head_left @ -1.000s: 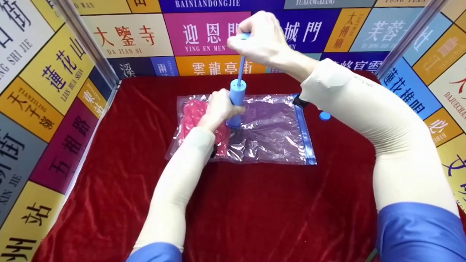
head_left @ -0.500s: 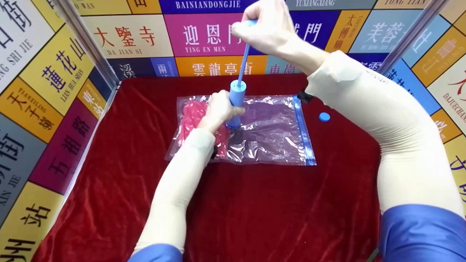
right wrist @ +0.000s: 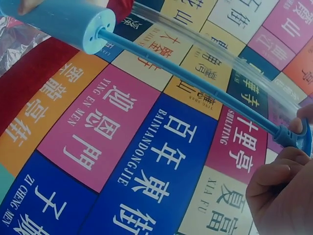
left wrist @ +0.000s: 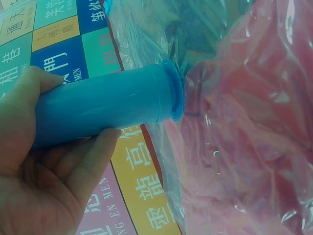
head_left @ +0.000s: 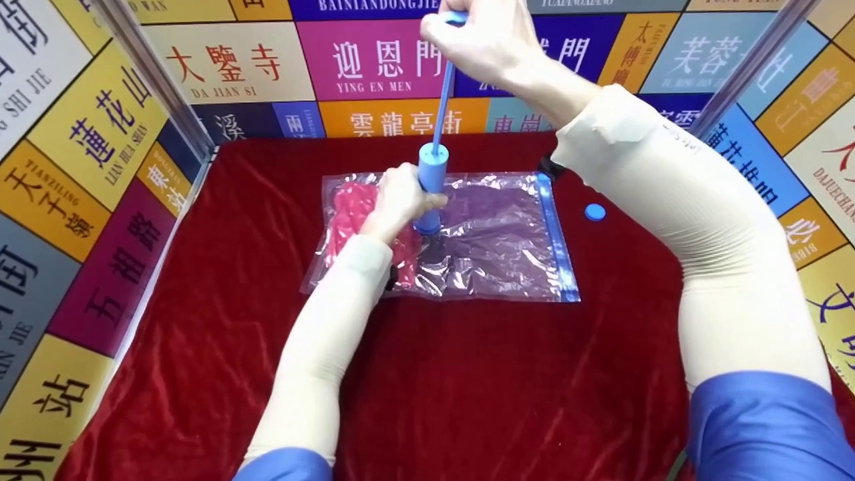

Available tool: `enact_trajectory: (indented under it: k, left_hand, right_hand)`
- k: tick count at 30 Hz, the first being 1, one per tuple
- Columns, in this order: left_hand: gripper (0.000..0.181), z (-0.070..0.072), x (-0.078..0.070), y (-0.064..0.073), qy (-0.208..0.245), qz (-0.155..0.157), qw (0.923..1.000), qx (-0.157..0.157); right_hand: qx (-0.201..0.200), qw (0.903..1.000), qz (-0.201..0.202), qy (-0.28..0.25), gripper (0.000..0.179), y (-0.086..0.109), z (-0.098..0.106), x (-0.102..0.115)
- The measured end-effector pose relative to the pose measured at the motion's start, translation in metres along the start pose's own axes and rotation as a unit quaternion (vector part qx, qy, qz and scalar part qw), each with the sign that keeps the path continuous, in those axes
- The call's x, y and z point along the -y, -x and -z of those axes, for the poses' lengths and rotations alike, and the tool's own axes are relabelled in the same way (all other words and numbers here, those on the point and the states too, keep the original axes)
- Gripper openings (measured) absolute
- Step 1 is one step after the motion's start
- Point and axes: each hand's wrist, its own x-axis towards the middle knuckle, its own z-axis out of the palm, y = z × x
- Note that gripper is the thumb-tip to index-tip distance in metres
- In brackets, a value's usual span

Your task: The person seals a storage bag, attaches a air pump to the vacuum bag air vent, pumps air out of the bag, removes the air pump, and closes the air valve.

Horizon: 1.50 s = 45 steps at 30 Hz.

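A light-blue hand pump (head_left: 433, 170) stands upright on a clear plastic storage bag (head_left: 494, 267) in the head view. My left hand (head_left: 399, 200) grips its barrel, fingers and thumb wrapped round it. Above, my right hand (head_left: 491, 47) holds the pump's handle (right wrist: 304, 139), with a long stretch of thin rod (right wrist: 195, 78) drawn out of the barrel. In the left wrist view, the pump's flared base (left wrist: 173, 90) meets the bag's film. Bunched pink material (head_left: 351, 207) fills the bag's left part; its right part lies flat, looking purple, with a blue zip strip (head_left: 558, 234) at the edge.
A small round blue cap (head_left: 594, 212) lies right of the bag. Dark red velvet cloth (head_left: 467, 387) covers the table. Printed panels with large lettering (head_left: 240, 63) wall in the back and both sides, with metal posts (head_left: 167, 80) at the corners.
My right hand has risen steadily with the handle, drawing more rod out of the pump barrel. My left hand, the barrel and the bag have stayed in place.
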Motion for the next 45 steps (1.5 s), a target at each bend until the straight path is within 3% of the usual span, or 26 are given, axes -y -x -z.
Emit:
enact_trajectory:
  k: [6, 14, 22, 30, 45]
  left_hand:
    - [0.047, 0.002, -0.004, 0.000, -0.003, -0.003, 1.0000, 0.001]
    - [0.047, 0.003, -0.003, -0.001, -0.016, -0.024, 0.9994, -0.017]
    - [0.050, 0.004, -0.003, -0.002, -0.018, -0.013, 0.9997, -0.008]
    - [0.050, 0.003, -0.001, -0.002, -0.024, -0.025, 0.9993, -0.014]
    - [0.052, 0.000, 0.001, -0.001, -0.050, -0.022, 0.9984, -0.018]
  right_hand:
    - [0.008, 0.9996, 0.014, 0.024, 0.038, -0.002, -0.007, -0.005]
    - [0.055, 0.9939, 0.074, 0.061, 0.045, -0.001, -0.034, -0.016]
    - [0.083, 0.9917, 0.077, 0.062, 0.045, 0.004, -0.049, -0.033]
    - [0.139, 0.9851, 0.068, 0.075, 0.039, 0.012, -0.067, -0.048]
    - [0.193, 0.9748, 0.056, 0.096, 0.039, 0.025, -0.092, -0.070]
